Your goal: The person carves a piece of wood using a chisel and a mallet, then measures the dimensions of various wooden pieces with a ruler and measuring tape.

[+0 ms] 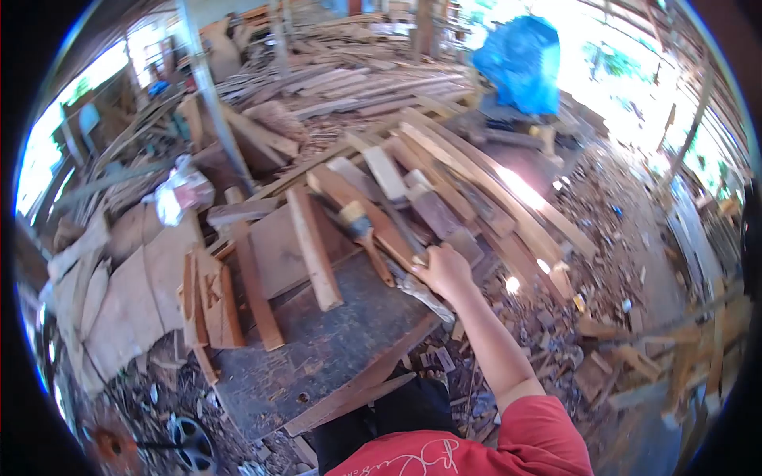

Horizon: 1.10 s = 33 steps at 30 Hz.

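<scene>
My right hand (446,272) reaches over the far right part of the dark, worn workbench (317,357). Its fingers are closed at the near end of a long reddish-brown wooden piece (373,214) and a thin dark strip beside it; exactly what they grip is hidden. Left of the hand lies a paintbrush (361,226) with pale bristles and a brown wooden handle. A crumpled whitish strip (423,297) rests just below my hand at the bench edge. My left hand is out of view.
Several wooden bars (312,250) and a block marked K (220,305) lie on the bench. Longer planks (492,186) extend beyond it. A blue tarp (520,63) hangs at the back right. A metal post (213,95) stands at the left. Wood scraps (579,262) cover the floor.
</scene>
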Each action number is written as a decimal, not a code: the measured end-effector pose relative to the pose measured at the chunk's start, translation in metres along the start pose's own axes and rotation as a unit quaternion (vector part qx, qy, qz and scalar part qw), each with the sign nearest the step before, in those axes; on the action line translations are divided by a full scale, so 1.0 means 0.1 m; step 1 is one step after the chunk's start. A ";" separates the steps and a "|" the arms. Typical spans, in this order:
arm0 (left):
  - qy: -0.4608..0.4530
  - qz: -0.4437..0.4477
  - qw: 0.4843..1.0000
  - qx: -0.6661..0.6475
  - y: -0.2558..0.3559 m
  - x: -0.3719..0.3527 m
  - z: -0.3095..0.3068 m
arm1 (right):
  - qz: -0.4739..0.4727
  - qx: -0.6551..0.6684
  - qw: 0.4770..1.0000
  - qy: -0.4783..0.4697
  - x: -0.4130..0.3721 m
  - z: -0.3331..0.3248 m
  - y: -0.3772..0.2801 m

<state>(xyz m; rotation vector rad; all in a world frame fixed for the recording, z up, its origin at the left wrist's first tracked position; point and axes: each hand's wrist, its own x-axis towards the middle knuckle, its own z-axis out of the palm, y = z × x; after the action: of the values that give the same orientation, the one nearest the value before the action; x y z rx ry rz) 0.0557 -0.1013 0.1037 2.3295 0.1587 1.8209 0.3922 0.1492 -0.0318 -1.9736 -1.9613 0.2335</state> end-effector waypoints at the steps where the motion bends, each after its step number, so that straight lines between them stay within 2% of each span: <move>1: 0.011 -0.122 0.991 0.061 0.09 -0.06 -0.05 | -0.015 -0.013 1.000 -0.020 0.01 -0.04 -0.01; 2: 0.028 -0.244 0.962 0.119 0.19 -0.13 -0.12 | -0.024 -0.010 1.000 -0.004 0.01 -0.02 0.00; 4: 0.284 -0.286 0.889 0.215 0.22 -1.26 -0.48 | -0.038 0.011 0.999 0.002 -0.05 -0.09 -0.01; 6: 0.082 -0.280 0.936 0.198 -0.06 -0.54 -0.50 | -0.061 0.059 0.995 0.049 -0.10 -0.04 0.09; 7: 0.091 -0.338 0.914 0.207 -0.07 -0.56 -0.56 | -0.095 0.088 0.991 0.031 -0.15 -0.08 0.14; 9: 0.100 -0.422 0.873 0.224 -0.21 -0.72 -0.65 | -0.106 0.149 0.981 0.063 -0.26 0.04 0.30; 11: 0.120 -0.495 0.830 0.226 -0.44 -0.91 -0.75 | -0.079 0.190 0.976 0.071 -0.46 0.03 0.29; 13: 0.172 -0.549 0.789 0.214 -0.68 -1.22 -0.81 | 0.038 0.299 0.953 0.020 -0.63 0.09 0.33; 14: 0.201 -0.561 0.776 0.208 -0.80 -1.39 -0.84 | 0.024 0.297 0.954 0.013 -0.72 0.14 0.34; 16: 0.215 -0.569 0.754 0.246 -0.97 -1.57 -0.80 | 0.074 0.517 0.853 0.013 -0.85 0.24 0.38; 17: 0.214 -0.578 0.737 0.276 -1.03 -1.59 -0.75 | 0.071 0.515 0.854 0.007 -0.89 0.26 0.35; 18: 0.218 -0.580 0.735 0.277 -1.07 -1.57 -0.69 | 0.062 0.557 0.826 0.055 -0.94 0.30 0.30; 19: 0.180 -0.586 0.741 0.274 -1.13 -1.52 -0.59 | 0.055 0.597 0.794 0.104 -1.00 0.32 0.24; 20: 0.141 -0.591 0.746 0.270 -1.20 -1.49 -0.50 | 0.056 0.594 0.796 0.103 -1.05 0.31 0.15; 22: 0.047 -0.602 0.726 0.330 -1.39 -1.47 -0.35 | 0.015 0.603 0.791 0.098 -1.09 0.25 -0.06; 23: 0.048 -0.603 0.726 0.328 -1.47 -1.41 -0.28 | 0.006 0.607 0.792 0.065 -1.08 0.24 -0.08; 25: -0.016 -0.654 0.662 0.366 -1.63 -1.27 -0.15 | -0.009 0.606 0.795 0.033 -1.08 0.23 -0.15; 26: -0.014 -0.654 0.663 0.364 -1.71 -1.28 -0.08 | -0.024 0.605 0.796 0.000 -1.09 0.23 -0.18; 28: -0.046 -0.614 0.619 0.488 -1.92 -1.36 0.02 | -0.032 0.594 0.804 0.004 -1.11 0.27 -0.22; 30: -0.074 -0.620 0.601 0.500 -2.02 -1.34 0.07 | -0.044 0.580 0.813 -0.034 -1.15 0.30 -0.26; 31: -0.102 -0.624 0.581 0.513 -2.05 -1.34 0.07 | -0.036 0.596 0.800 -0.054 -1.18 0.29 -0.29; 33: -0.111 -0.625 0.573 0.518 -2.10 -1.38 0.07 | -0.022 0.598 0.798 -0.070 -1.22 0.29 -0.36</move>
<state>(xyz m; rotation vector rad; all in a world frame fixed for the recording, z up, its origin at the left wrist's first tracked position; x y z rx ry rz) 0.0347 0.0767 -0.0721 1.6313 2.5445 0.5522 0.3446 0.0309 -0.0609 -1.0371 -1.2778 1.2633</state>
